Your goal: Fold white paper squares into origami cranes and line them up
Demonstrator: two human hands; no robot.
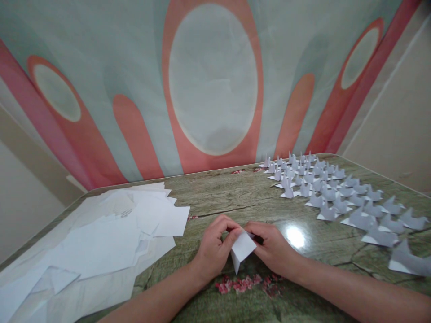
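Holding a folded white paper (244, 247) over the near part of the counter (229, 197), with a pointed flap hanging down. Probably light, crisp and easily creased, so best taken lightly by the folded edges. Pinched at the top between thumb and fingers of the left hand (214, 246), nearly closed; gripped at the right side by the curled right hand (275, 247), with fingertips partly hidden. Farther out, loose white sheets (97, 246) to the left and folded paper birds (328, 194) to the right.

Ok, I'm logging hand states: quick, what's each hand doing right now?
Left hand: closed, holding the folded white paper.
Right hand: closed, holding the same paper; its grip is partly hidden.
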